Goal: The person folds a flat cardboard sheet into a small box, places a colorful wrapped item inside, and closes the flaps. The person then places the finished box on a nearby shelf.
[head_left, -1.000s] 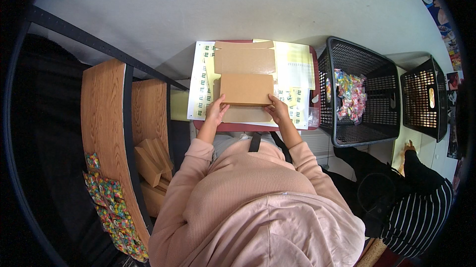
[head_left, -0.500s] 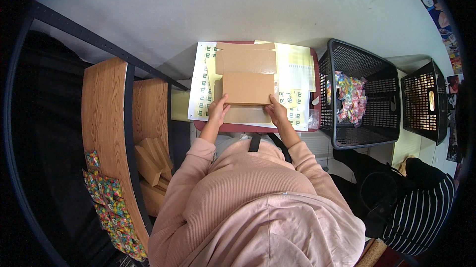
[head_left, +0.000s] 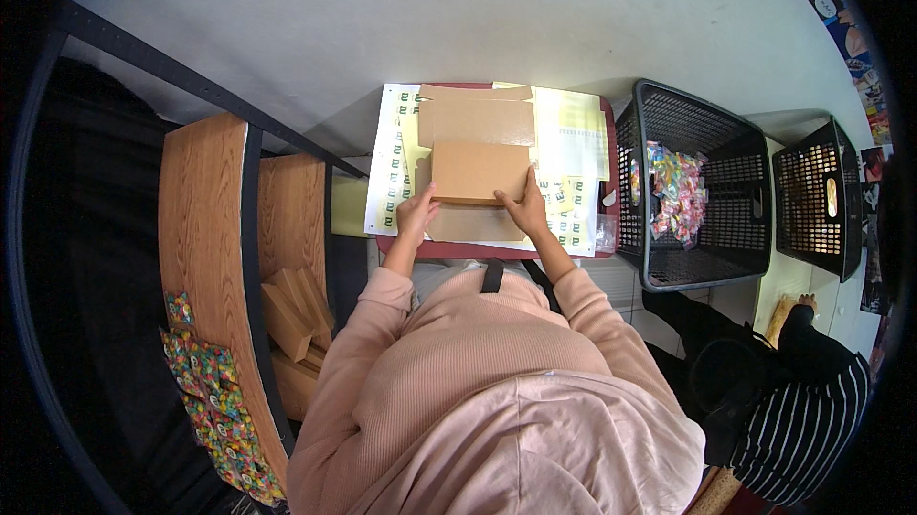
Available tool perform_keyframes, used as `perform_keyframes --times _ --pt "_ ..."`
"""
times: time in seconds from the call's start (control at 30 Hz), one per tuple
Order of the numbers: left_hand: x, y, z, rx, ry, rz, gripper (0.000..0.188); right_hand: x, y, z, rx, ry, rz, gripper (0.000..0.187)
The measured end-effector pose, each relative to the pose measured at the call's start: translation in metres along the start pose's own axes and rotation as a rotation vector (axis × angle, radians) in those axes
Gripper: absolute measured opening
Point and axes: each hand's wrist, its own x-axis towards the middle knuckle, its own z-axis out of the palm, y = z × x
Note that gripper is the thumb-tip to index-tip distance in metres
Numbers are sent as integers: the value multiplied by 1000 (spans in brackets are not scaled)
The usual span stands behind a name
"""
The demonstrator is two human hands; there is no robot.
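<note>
A closed brown cardboard box (head_left: 480, 171) lies in front of me on top of flat, creased cardboard (head_left: 476, 121). My left hand (head_left: 417, 215) grips the box's near left corner, its fingertips partly hidden at the edge. On the other side, my right hand (head_left: 525, 205) clasps the near right corner, with the thumb against the front edge and the fingers along the right side. Under the cardboard are white and yellow printed sheets (head_left: 571, 133), spread over a dark red tabletop (head_left: 608, 147).
Right of the table stands a black plastic crate (head_left: 707, 278) holding colourful wrapped sweets (head_left: 676, 192), with another black basket (head_left: 812, 195) beyond. Wooden shelves (head_left: 205, 200) at left bear candy bags (head_left: 215, 396) and folded brown boxes (head_left: 298, 305). A person in stripes (head_left: 807, 429) is at lower right.
My right hand has shifted its hold: the thumb now lies on the box's front edge and the fingers reach up its right side. The other person's hand has come into view.
</note>
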Motion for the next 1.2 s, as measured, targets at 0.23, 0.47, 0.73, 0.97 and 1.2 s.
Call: perform_keyframes --times 0.23,0.47,0.73,0.97,1.2 --pt "7 8 -4 22 -103 -98 67 3 0 -5 -11 -38 31 97" --pt "11 3 -7 -70 -88 -161 62 -7 -19 -8 -206 65 -32 89" --pt "19 -32 -22 140 -202 238 34 4 -69 2 -709 -226 -647 81" --pt "25 -21 -2 258 -137 586 26 22 -68 4 -729 -257 -732 73" --pt "-10 45 55 214 6 984 20 42 -100 -35 -158 -318 -638 67"
